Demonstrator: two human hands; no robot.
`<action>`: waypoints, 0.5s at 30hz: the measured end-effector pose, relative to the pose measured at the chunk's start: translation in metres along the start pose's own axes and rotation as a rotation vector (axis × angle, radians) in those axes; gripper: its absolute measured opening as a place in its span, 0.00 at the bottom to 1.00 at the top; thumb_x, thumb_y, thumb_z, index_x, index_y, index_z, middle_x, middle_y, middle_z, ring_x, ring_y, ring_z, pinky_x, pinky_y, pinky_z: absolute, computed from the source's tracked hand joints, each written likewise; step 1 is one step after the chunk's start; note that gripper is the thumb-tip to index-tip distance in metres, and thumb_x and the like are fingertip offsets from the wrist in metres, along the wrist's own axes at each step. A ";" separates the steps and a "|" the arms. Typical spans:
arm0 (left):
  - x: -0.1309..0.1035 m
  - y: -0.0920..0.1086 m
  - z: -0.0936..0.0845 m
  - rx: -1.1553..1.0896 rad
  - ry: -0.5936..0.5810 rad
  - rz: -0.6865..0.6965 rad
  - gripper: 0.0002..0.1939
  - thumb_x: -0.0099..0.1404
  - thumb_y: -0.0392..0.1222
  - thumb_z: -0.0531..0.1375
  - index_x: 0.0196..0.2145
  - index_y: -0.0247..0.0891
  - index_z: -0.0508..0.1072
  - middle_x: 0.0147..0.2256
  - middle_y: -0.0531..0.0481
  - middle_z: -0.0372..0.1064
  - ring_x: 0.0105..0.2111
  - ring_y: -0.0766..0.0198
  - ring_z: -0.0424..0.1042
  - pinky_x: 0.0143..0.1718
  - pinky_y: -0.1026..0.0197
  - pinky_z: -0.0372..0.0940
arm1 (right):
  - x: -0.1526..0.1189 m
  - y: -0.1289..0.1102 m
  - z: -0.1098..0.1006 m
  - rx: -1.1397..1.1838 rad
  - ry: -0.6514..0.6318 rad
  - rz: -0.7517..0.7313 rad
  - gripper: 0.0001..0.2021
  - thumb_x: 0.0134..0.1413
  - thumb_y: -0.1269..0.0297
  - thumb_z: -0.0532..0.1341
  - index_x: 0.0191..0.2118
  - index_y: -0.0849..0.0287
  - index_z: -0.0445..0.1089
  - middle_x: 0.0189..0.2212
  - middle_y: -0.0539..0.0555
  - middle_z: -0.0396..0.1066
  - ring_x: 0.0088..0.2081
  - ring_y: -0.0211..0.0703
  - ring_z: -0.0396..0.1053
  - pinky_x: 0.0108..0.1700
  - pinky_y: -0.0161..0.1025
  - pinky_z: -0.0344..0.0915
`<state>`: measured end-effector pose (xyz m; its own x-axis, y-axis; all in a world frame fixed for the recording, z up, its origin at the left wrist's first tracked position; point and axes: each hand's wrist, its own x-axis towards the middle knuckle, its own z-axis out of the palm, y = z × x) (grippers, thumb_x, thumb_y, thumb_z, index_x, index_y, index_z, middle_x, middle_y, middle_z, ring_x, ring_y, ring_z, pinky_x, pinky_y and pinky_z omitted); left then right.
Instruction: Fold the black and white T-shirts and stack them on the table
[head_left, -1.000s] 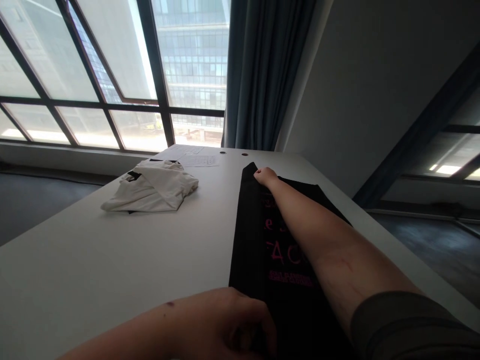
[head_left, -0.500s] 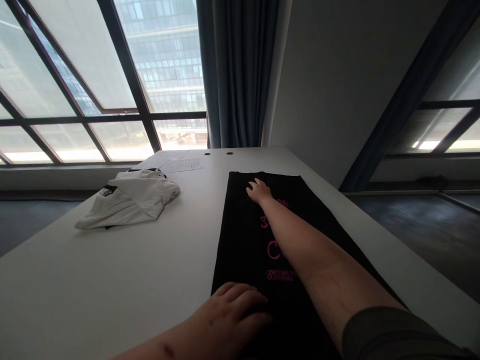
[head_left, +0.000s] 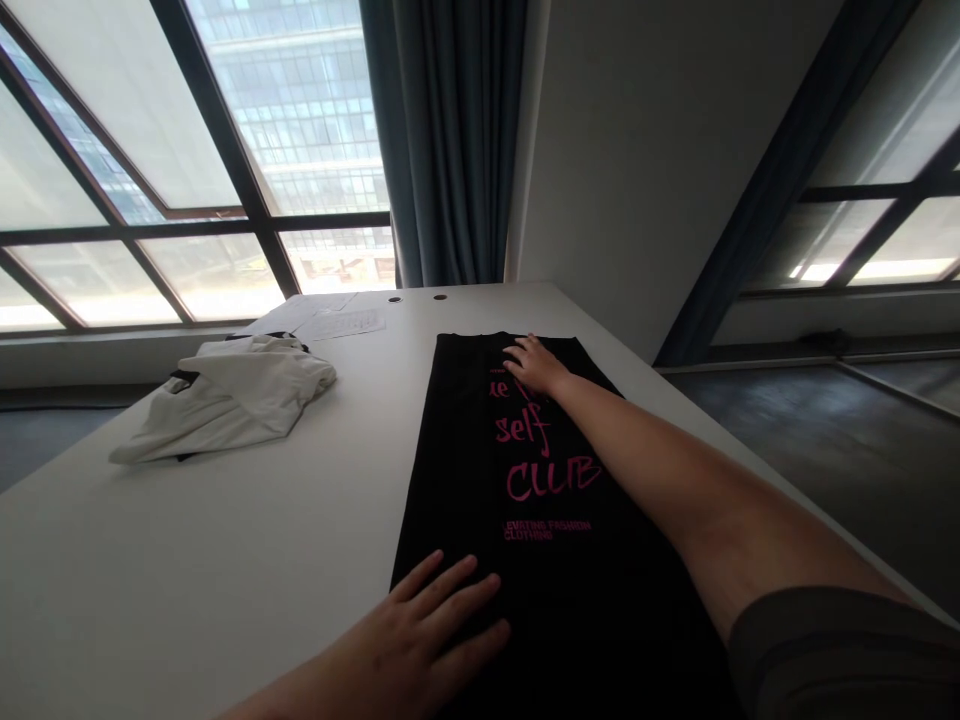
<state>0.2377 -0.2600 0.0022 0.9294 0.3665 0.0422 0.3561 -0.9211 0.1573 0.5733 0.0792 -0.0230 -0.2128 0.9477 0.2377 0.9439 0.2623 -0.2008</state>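
Note:
A folded black garment (head_left: 457, 470) with pink lettering lies lengthwise on the white table, its far edge straight across. Part of the print reads "self CLUB", with smaller words below it. My right hand (head_left: 535, 367) rests flat on the cloth close to that far edge, fingers extended. Nearer to me, my left hand (head_left: 435, 625) lies over the garment's left edge with its fingers spread. Neither hand grips the cloth.
A crumpled white garment (head_left: 232, 390) with dark parts lies on the left of the table (head_left: 262, 560). Behind it are some sheets of paper (head_left: 341, 322). A blue curtain (head_left: 450, 150) hangs beyond the table's far end, beside large windows.
My right hand has slid right across the cloth, uncovering more pink lettering. The fingers of my left hand have straightened and spread. The view has shifted slightly to the right.

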 end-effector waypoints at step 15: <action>0.041 0.026 -0.038 -0.007 -0.020 -0.058 0.30 0.68 0.50 0.68 0.66 0.51 0.70 0.63 0.48 0.71 0.60 0.48 0.71 0.62 0.51 0.67 | -0.068 0.144 -0.028 0.281 -0.055 0.219 0.22 0.76 0.58 0.51 0.66 0.54 0.73 0.68 0.54 0.68 0.71 0.47 0.62 0.71 0.42 0.54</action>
<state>0.2818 -0.2643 0.0451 0.9089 0.4168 0.0133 0.4091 -0.8973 0.1658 0.7310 0.0472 -0.0418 -0.0335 0.9934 0.1100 0.8639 0.0841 -0.4966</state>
